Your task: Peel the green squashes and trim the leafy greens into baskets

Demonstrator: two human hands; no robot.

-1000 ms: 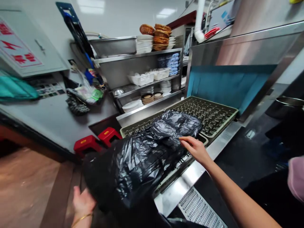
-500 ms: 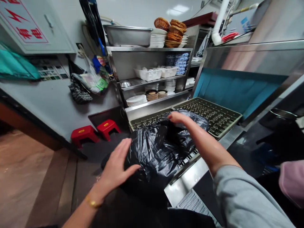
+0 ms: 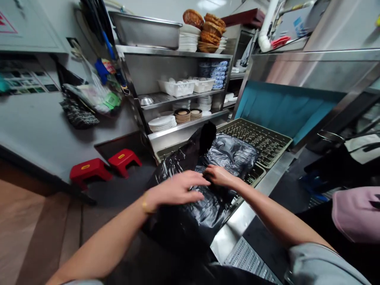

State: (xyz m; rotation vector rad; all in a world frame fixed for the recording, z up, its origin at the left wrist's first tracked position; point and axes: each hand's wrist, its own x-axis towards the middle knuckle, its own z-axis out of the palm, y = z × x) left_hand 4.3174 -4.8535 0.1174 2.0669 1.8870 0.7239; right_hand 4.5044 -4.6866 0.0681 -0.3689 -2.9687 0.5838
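Note:
A large black plastic bag (image 3: pixel 208 178) lies bunched on a green dish rack (image 3: pixel 261 140) at the mouth of a steel dishwashing machine. My left hand (image 3: pixel 175 190) rests on the middle of the bag, fingers spread and blurred. My right hand (image 3: pixel 219 177) touches it just to the right, fingers curled into its folds. A flap of the bag (image 3: pixel 204 138) sticks up behind my hands. Whether either hand grips the plastic is unclear.
Steel shelves (image 3: pixel 184 97) behind hold stacked plates, bowls and white baskets. Two red stools (image 3: pixel 103 166) stand on the floor at the left. A blue curtain (image 3: pixel 282 111) hangs at the machine's opening. A pink-capped person (image 3: pixel 356 213) is at the right edge.
Both hands have come together on top of the bag; the right hand pulled back from its far end, the left moved in from the side. A flap of the bag now stands up.

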